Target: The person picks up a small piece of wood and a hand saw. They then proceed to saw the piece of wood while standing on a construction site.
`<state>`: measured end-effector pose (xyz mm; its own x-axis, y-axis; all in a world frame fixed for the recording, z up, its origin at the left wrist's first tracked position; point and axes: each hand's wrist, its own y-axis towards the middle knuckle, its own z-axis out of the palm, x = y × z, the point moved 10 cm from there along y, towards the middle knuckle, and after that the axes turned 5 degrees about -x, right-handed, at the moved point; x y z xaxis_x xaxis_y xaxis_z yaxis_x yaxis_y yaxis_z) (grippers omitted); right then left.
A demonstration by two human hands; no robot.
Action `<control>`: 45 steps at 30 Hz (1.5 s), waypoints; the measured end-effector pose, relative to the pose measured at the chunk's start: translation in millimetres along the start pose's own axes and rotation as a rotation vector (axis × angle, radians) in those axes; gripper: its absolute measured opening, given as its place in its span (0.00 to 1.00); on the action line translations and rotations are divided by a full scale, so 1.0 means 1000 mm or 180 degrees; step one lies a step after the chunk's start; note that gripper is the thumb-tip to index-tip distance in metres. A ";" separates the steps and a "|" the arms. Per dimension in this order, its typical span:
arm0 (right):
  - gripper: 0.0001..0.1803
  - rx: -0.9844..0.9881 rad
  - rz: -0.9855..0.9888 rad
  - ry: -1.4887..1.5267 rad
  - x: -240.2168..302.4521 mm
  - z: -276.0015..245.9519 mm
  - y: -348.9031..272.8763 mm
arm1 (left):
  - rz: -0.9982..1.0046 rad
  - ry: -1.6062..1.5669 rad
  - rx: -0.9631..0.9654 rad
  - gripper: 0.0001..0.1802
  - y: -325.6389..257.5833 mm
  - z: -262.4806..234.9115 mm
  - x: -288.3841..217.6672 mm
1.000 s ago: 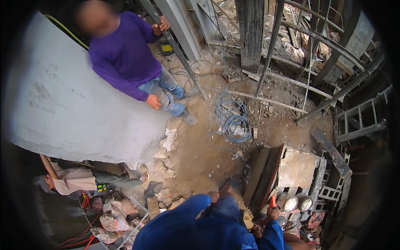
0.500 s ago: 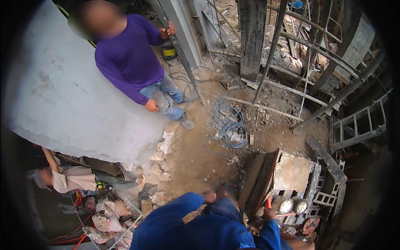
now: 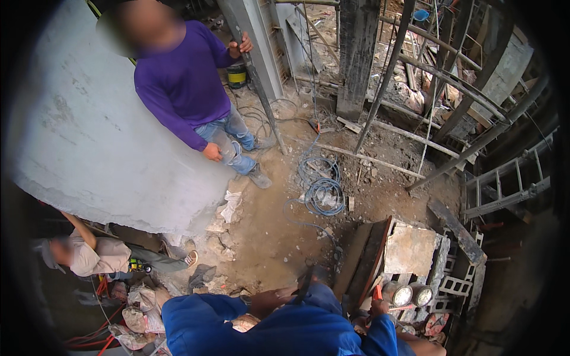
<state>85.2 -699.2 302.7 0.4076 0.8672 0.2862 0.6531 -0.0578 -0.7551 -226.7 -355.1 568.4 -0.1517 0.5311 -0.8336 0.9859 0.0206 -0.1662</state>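
Observation:
My left hand (image 3: 274, 301) reaches out of a blue sleeve, across my dark-trousered leg. It is smeared and its fingers do not show clearly; a dark, narrow strip (image 3: 306, 283) lies just past it. On the other side, my right hand (image 3: 379, 307) is closed around an upright orange-red object (image 3: 377, 292), perhaps a tool handle; its kind is hard to make out. Right beside that hand are two round, light-topped cans (image 3: 401, 295), near a stack of boards (image 3: 369, 252) and a flat rough slab (image 3: 409, 249).
A person in purple (image 3: 184, 83) stands ahead, holding a metal pole (image 3: 258, 89). Another person (image 3: 101, 252) is at the left, near rubble sacks (image 3: 142, 308). A blue hose (image 3: 325, 193) lies coiled on the dirt. Hollow blocks (image 3: 457, 283) and a ladder (image 3: 510, 184) are at the right.
My left hand has moved left and down, away from my knee, with the arm swinging out. My right hand still grips the orange-red object. The view has shifted slightly.

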 end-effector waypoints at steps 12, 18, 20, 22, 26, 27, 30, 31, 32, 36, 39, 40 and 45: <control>0.14 -0.0168 0.0004 0.0110 -0.012 0.005 0.016 | 0.0705 0.0152 0.0341 0.55 0.026 0.041 0.033; 0.15 -0.0078 -0.0522 -0.0842 -0.003 0.008 0.021 | 0.0605 0.0040 0.0192 0.54 0.024 0.028 0.023; 0.15 -0.0071 -0.0840 -0.1366 0.003 0.009 0.023 | 0.0493 0.0025 0.0180 0.50 0.023 0.024 0.021; 0.15 -0.0086 -0.0977 -0.1636 0.005 0.012 0.024 | 0.0401 0.0011 0.0164 0.45 0.023 0.016 0.016; 0.21 -0.0052 -0.0537 -0.0462 0.000 0.010 0.022 | 0.0566 0.0052 -0.0036 0.34 0.028 0.007 0.003; 0.21 0.0033 -0.0750 -0.0613 -0.003 0.012 0.031 | 0.0669 0.0130 -0.0089 0.33 0.030 0.009 0.005; 0.21 0.0104 -0.1222 -0.0762 0.003 0.015 0.031 | 0.0816 0.0193 -0.0206 0.30 0.033 0.006 0.002; 0.20 0.0056 -0.1335 -0.0886 0.003 0.015 0.033 | 0.0861 0.0193 -0.0234 0.29 0.035 0.003 -0.001; 0.19 0.0000 -0.1443 -0.1007 0.002 0.014 0.035 | 0.0898 0.0167 -0.0220 0.28 0.037 0.006 0.001; 0.22 -0.0205 -0.0857 -0.1113 0.003 0.007 0.027 | 0.1003 -0.0012 -0.0233 0.27 0.041 0.011 0.003; 0.27 -0.0289 -0.0503 -0.0745 0.007 0.002 0.012 | 0.1046 -0.0087 -0.0199 0.27 0.041 0.011 0.003; 0.29 -0.0309 -0.0516 -0.0673 0.011 0.001 0.007 | 0.1049 -0.0096 -0.0175 0.27 0.040 0.013 0.004; 0.28 -0.0397 -0.0276 -0.0468 0.017 -0.007 -0.005 | 0.1087 -0.0071 -0.0126 0.28 0.042 0.016 0.006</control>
<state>93.1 -687.2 315.6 0.2548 0.9339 0.2509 0.7593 -0.0326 -0.6499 -187.4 -364.5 548.2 0.1865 0.4945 -0.8490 0.9819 -0.1221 0.1446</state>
